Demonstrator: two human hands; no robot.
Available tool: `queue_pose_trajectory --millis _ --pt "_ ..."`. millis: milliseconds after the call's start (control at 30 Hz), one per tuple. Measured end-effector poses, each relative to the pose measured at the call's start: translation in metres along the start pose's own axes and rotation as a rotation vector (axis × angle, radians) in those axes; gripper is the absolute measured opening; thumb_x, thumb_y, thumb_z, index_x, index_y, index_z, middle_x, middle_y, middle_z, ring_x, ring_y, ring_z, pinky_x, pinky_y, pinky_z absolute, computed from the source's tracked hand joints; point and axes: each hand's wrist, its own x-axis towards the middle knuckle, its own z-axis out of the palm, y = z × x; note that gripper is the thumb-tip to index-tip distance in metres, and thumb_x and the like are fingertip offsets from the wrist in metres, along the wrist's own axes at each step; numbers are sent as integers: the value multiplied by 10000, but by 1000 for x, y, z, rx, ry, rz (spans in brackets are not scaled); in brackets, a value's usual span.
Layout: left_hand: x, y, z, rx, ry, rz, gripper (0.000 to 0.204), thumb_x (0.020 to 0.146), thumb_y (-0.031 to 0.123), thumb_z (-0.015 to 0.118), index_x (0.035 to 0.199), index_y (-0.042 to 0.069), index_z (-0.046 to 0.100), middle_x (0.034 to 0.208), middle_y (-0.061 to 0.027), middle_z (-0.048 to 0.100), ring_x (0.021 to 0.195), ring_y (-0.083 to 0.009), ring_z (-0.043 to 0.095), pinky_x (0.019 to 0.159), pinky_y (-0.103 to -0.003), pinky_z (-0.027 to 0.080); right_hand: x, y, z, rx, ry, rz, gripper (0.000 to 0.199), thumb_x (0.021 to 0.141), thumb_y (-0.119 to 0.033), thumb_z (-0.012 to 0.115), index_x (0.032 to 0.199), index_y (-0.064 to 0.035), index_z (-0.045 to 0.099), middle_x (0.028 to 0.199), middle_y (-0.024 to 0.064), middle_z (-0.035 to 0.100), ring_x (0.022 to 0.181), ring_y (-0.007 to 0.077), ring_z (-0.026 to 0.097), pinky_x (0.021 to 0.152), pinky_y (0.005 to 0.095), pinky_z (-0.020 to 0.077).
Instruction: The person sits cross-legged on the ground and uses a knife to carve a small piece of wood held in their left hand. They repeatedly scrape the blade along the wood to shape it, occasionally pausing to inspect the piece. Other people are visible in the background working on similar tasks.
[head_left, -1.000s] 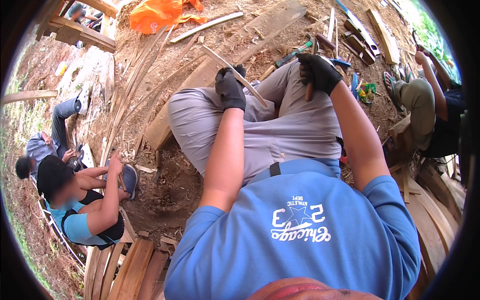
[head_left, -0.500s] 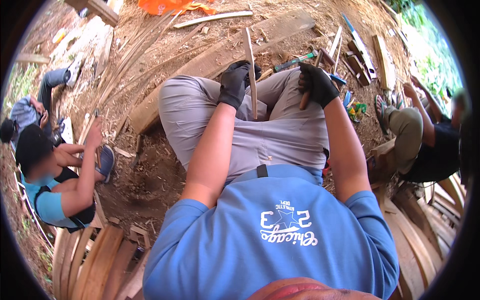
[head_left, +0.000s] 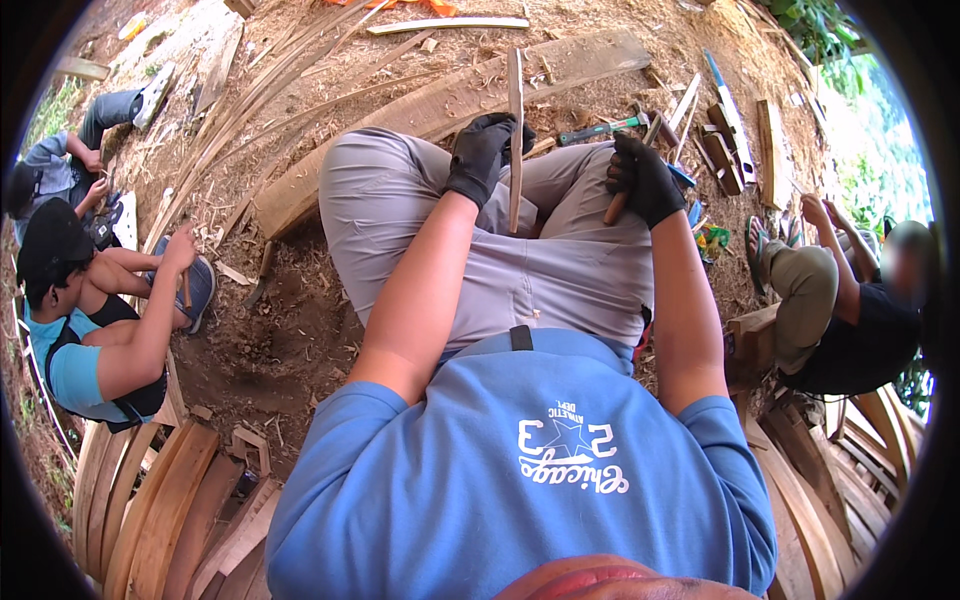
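Compared with 1 second ago, when it slanted with its far end to the left, the thin wooden stick (head_left: pixel 516 150) has swung almost straight, which probably leaves its right edge better presented to the brown-handled tool (head_left: pixel 614 209), though the 2 are apart. The stick sits above the lap of the grey trousers (head_left: pixel 480 285), its long axis running away from the body, far end toward the broad plank (head_left: pixel 590 65). The gloved left hand (head_left: pixel 487 158) grasps it near mid-length; the gloved right hand (head_left: pixel 642 182) is clenched around the tool (its working edge can't be made out).
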Motion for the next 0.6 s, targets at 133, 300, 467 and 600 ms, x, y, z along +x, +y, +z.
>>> queue_pose_trajectory --millis 133,300,467,600 --pt "0 0 2 4 2 4 227 995 121 532 1158 -30 578 986 -205 725 869 -291 728 837 -413 605 8 -1 -18 36 -137 38 186 970 -239 646 856 -145 533 660 -50 421 545 95 402 511 278 369" --pt "1 0 -1 8 15 0 228 993 124 537 1162 -23 579 989 -207 726 875 -294 729 838 -415 604 9 1 -18 26 -111 12 141 966 -231 646 914 -132 560 693 -43 444 566 98 417 521 279 381" --pt "0 0 2 -1 17 -10 227 992 121 537 1160 -25 579 987 -210 725 877 -296 729 833 -419 606 11 2 -22 1 -83 6 113 966 -228 636 968 -127 583 721 -37 462 578 105 435 526 281 391" --pt "3 -2 -3 1 6 -12 224 987 117 536 1155 -24 583 983 -208 724 875 -300 728 830 -418 608 13 2 -25 51 -162 16 118 972 -229 627 961 -122 580 715 -34 457 574 108 432 524 284 389"
